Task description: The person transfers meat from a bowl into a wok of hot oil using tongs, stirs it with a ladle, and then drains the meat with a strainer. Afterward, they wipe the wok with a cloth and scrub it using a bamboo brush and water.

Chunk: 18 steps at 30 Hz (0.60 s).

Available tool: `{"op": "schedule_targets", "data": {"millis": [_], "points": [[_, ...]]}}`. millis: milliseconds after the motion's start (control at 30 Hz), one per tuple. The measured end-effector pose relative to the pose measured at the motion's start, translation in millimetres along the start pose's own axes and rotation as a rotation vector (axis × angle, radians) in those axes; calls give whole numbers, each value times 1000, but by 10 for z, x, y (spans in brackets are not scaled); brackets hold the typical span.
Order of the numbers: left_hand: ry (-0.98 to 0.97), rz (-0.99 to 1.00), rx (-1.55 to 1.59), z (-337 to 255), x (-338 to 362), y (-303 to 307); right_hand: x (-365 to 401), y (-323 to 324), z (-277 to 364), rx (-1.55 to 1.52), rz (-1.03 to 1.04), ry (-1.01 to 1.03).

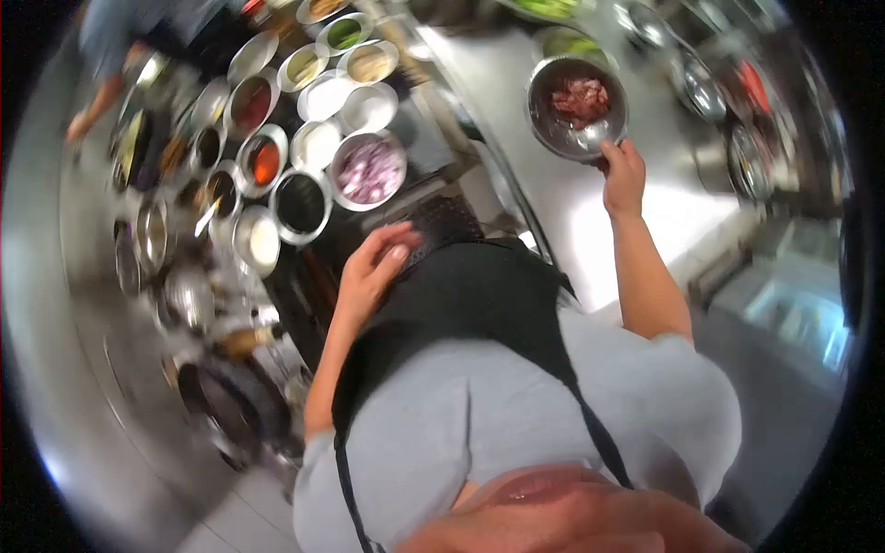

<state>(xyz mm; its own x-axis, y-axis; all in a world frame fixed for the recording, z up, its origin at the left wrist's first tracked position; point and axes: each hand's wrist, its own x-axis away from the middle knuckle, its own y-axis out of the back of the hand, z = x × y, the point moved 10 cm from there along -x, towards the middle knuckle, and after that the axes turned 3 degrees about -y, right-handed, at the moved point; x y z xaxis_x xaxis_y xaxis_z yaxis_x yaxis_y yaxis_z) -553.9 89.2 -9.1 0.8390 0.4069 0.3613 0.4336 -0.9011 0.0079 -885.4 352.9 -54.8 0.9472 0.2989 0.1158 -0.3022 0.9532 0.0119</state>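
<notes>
My right hand point(624, 177) grips the near rim of a round metal bowl point(550, 135), over the steel counter on the right. Pieces of raw red meat point(580, 101) lie inside the bowl. My left hand point(379, 261) is in front of the black apron point(461, 300), its fingers stretched out and slightly blurred, with nothing in it. Closest to that hand is a white bowl of chopped purple onion point(371, 171), which it does not touch. Just left of the onion stands a bowl of dark liquid point(301, 205).
Several bowls of seasonings crowd the left station, among them one with orange-red contents point(265, 163). A dark wok point(221, 405) sits lower left. On the steel counter point(512, 88), a bowl of greens point(572, 44) stands behind the meat; ladles point(701, 88) lie right. Another person's arm point(97, 106) shows upper left.
</notes>
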Motion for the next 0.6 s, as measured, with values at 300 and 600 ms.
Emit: {"op": "schedule_targets", "data": {"millis": [300,600], "points": [[-125,-717,100,536,901,1045,1492,-3332,-28,194,1196,-83],[116,-1692,170,2435,3710,1141,3969,-4448,-386,810,2311,149]]}}
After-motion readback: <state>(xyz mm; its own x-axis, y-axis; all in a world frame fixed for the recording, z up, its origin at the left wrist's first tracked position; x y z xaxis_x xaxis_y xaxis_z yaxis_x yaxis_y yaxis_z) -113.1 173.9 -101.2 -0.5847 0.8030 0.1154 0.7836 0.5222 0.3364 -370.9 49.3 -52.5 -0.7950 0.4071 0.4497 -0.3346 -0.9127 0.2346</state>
